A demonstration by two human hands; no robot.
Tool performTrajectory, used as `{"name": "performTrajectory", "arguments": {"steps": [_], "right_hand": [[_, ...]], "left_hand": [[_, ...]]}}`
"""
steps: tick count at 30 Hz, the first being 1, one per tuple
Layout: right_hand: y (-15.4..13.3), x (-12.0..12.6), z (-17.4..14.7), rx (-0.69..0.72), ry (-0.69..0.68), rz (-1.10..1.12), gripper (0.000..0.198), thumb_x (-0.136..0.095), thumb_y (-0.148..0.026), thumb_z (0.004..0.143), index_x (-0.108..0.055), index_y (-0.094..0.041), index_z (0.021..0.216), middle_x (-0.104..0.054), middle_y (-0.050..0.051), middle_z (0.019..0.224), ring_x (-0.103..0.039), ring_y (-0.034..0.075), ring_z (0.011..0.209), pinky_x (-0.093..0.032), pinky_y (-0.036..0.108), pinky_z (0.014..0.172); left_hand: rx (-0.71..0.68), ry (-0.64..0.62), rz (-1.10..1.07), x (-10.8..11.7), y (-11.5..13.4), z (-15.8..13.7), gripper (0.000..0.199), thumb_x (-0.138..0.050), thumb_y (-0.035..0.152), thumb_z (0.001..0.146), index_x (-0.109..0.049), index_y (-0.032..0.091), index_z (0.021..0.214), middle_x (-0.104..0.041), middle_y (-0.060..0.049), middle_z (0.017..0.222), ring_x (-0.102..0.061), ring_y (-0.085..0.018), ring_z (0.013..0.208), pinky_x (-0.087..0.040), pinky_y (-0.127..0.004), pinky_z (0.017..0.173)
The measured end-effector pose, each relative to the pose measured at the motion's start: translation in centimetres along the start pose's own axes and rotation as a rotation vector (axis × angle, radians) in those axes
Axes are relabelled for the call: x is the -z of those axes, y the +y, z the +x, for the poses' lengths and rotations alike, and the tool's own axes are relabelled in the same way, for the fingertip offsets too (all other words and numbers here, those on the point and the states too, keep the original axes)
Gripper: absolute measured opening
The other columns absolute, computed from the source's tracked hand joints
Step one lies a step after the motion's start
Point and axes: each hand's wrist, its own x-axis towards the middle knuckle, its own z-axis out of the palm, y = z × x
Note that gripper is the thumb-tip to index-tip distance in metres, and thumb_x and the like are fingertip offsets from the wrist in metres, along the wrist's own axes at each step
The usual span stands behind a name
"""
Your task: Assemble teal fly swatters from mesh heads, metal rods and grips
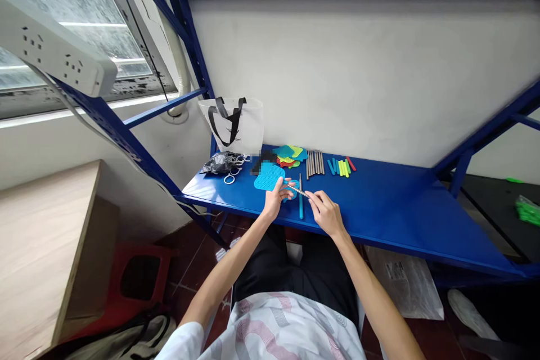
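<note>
My left hand [275,198] is closed on the neck of a blue perforated fly swatter head [270,176], its flat face turned up to the left. A thin metal rod [298,189] runs from that neck to my right hand [324,211], whose fingers pinch its other end. Whether rod and head are joined is hidden by my left fingers. Under my hands lies another blue swatter head [290,190], partly covered. Beside it a metal rod with a blue handle [301,205] points away from me on the table.
Along the back of the blue table [388,197] lie stacked coloured swatter heads [291,154], a row of metal rods [314,164] and several coloured handles [343,167]. A white bag [248,124], black plastic [221,162] and white rings [229,179] sit at the left. Blue frame posts flank the table.
</note>
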Motion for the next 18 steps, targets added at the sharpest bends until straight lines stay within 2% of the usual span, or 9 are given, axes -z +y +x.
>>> {"name": "performTrajectory", "arguments": {"steps": [4,10,18], "right_hand": [[-0.15,0.09,0.15,0.029,0.039,-0.003,0.042,-0.042,-0.028,0.118,-0.073,-0.025,0.147,-0.073,0.011,0.107,-0.072,0.022,0.092,-0.053,0.027,0.066],[0.02,0.11,0.06,0.016,0.04,0.013,0.042,-0.043,-0.027,0.118,-0.073,-0.025,0.147,-0.073,0.01,0.108,-0.073,0.022,0.092,-0.053,0.029,0.066],[0.39,0.05,-0.08,-0.024,0.029,0.042,0.042,-0.043,-0.029,0.118,-0.074,-0.026,0.147,-0.073,0.01,0.11,-0.073,0.023,0.094,-0.053,0.029,0.069]], "left_hand": [[-0.008,-0.054,0.007,-0.13,0.0,-0.16,0.062,-0.079,0.07,0.092,-0.082,0.012,0.112,-0.083,-0.019,0.113,-0.076,-0.021,0.07,-0.059,-0.034,0.068],[0.014,-0.014,-0.039,0.04,-0.09,0.0,0.061,-0.079,0.068,0.093,-0.081,0.011,0.114,-0.083,-0.021,0.118,-0.076,-0.02,0.072,-0.06,-0.034,0.069],[-0.03,-0.051,0.028,0.03,-0.13,-0.16,0.06,-0.077,0.068,0.095,-0.082,0.013,0.118,-0.083,-0.019,0.117,-0.077,-0.022,0.074,-0.061,-0.034,0.069]]}}
